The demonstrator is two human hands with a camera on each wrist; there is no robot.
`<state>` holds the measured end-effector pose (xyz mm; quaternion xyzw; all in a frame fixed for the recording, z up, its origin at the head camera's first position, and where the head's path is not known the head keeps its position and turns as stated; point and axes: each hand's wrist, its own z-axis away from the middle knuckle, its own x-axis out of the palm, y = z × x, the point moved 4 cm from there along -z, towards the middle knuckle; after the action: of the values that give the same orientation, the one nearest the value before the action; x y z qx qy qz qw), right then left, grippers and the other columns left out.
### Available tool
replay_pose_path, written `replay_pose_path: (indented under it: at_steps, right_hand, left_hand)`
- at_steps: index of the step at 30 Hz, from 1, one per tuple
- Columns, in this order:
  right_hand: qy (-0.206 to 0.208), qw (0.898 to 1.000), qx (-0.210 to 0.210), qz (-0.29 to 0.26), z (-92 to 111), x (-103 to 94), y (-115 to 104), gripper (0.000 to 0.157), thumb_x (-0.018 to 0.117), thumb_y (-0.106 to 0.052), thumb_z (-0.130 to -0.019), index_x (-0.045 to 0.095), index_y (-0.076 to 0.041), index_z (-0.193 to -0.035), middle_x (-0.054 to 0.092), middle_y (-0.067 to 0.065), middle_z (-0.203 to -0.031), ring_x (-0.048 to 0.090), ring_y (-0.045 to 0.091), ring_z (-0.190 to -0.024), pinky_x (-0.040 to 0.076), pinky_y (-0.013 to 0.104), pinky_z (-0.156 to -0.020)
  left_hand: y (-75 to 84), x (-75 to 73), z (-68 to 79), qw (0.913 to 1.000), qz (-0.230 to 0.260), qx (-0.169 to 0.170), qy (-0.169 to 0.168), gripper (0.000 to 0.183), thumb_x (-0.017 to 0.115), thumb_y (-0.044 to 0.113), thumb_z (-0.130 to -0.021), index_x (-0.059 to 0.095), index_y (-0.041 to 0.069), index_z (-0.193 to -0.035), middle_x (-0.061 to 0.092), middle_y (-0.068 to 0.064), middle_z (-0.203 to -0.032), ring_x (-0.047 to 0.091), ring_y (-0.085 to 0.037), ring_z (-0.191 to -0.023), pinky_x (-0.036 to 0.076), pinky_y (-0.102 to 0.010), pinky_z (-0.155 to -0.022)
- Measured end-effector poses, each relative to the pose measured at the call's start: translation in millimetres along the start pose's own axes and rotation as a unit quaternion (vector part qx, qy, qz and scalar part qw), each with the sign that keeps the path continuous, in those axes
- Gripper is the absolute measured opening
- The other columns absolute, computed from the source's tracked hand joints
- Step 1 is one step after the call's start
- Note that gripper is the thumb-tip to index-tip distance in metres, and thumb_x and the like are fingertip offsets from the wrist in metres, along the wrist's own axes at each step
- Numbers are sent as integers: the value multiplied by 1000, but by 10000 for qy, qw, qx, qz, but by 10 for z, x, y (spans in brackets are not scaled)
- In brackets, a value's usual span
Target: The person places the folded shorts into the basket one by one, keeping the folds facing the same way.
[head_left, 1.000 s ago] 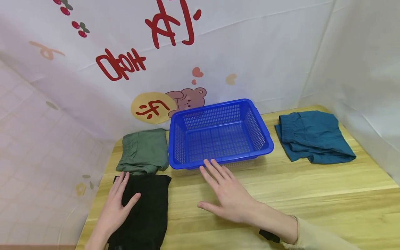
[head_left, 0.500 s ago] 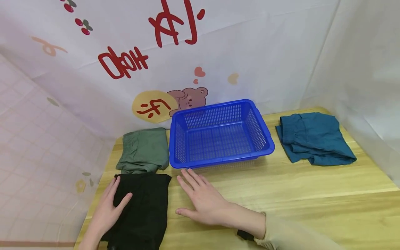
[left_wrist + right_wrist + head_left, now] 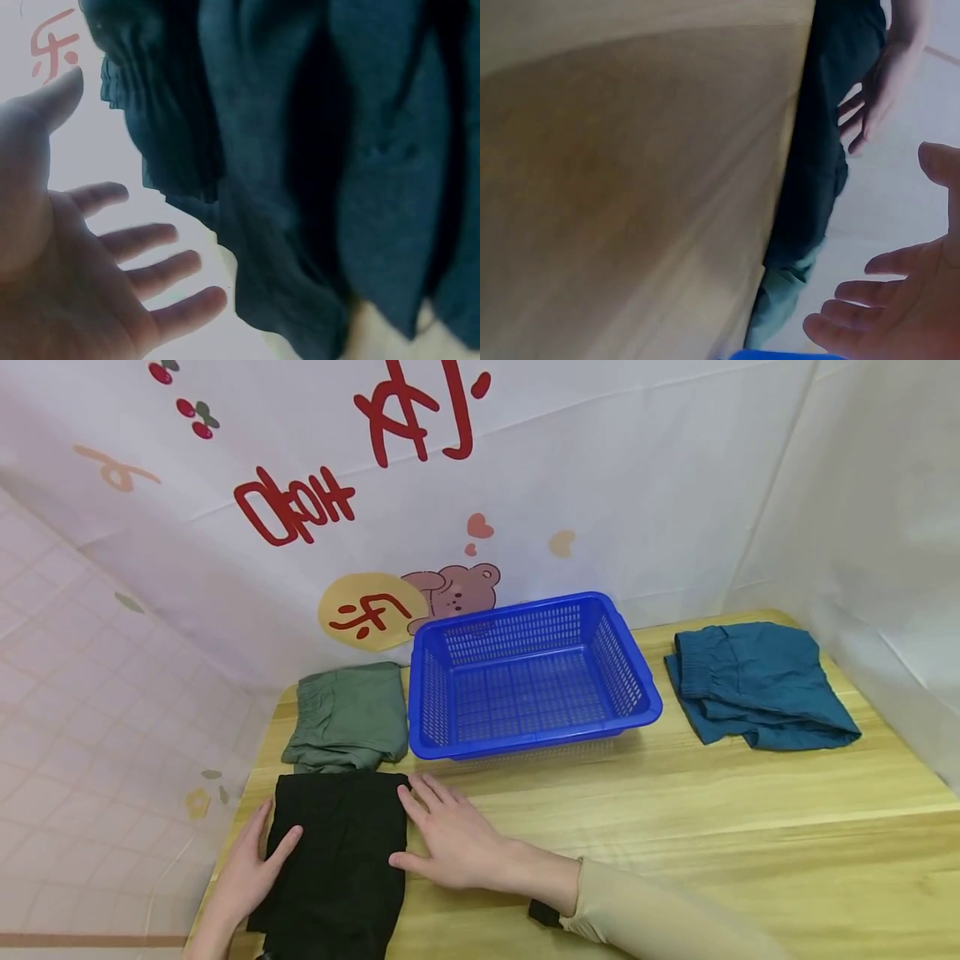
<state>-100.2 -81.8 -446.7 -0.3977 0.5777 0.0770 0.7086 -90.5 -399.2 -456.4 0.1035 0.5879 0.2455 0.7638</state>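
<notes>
A folded black garment lies flat at the table's left front. My left hand is at its left edge, fingers extended and thumb over the cloth. At the garment's far right corner is my right hand, fingers straight and spread; whether they touch the cloth I cannot tell. In the left wrist view, the dark garment shows gathered folds beside the open palm of my left hand. The right wrist view shows my right hand apart from the garment, with the left hand beyond.
Folded green shorts lie just behind the black garment. A blue plastic basket with nothing in it stands at the back middle. Folded teal shorts lie at the back right of the wooden table. A printed white curtain hangs behind.
My right hand has moved left and nearer, from in front of the basket to the black garment's right edge. My left hand has drawn back slightly to the garment's left edge.
</notes>
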Motion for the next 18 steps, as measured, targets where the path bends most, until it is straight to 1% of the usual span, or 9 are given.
replay_pose_path:
  at_steps: [4,5,7,12,15,18]
  right_hand:
    - [-124,9995,255,-151,-85,96,11,84,50,-64,-104,32,-11,-166,33,12,-174,34,30,-162,44,47,-124]
    - [-151,9992,327,-170,-104,117,10,84,50,-65,-104,33,-11,-166,34,13,-173,35,30,-161,44,47,-124]
    - [-200,9984,490,-202,-139,157,3,85,52,-65,-103,35,-9,-165,37,14,-171,38,29,-160,45,46,-123]
    - [-361,9965,738,-133,-207,228,-43,89,55,-67,-100,39,-7,-163,45,13,-166,44,28,-156,48,41,-120]
    - [-415,9960,782,-88,-237,252,-69,88,56,-66,-100,40,-6,-162,48,12,-164,47,26,-153,50,38,-118]
    - [-415,9956,824,-133,-259,267,-92,86,58,-64,-100,40,-6,-162,52,11,-162,51,26,-150,52,36,-115]
  left_hand:
    - [-57,29,-33,9982,-111,-489,-318,100,45,61,-107,-1,-5,-166,10,-41,-168,18,-61,-155,24,-72,-125]
    - [-61,35,-34,9975,-132,-589,-359,100,43,62,-107,-1,-5,-166,11,-42,-168,19,-60,-155,24,-71,-125]
    - [-62,42,-31,9966,-178,-720,-348,99,42,63,-107,0,-4,-167,17,-41,-167,25,-59,-154,27,-71,-124]
    - [-27,51,-11,9974,-189,-690,-80,96,48,60,-106,9,-5,-166,37,-42,-158,42,-58,-145,37,-70,-118]
    - [-10,53,-10,9978,-122,-657,-30,95,50,58,-106,11,-5,-166,39,-43,-157,47,-57,-142,41,-68,-115]
    - [-5,50,-14,9978,-63,-655,-27,93,51,54,-107,14,-8,-165,40,-44,-155,50,-57,-138,45,-67,-112]
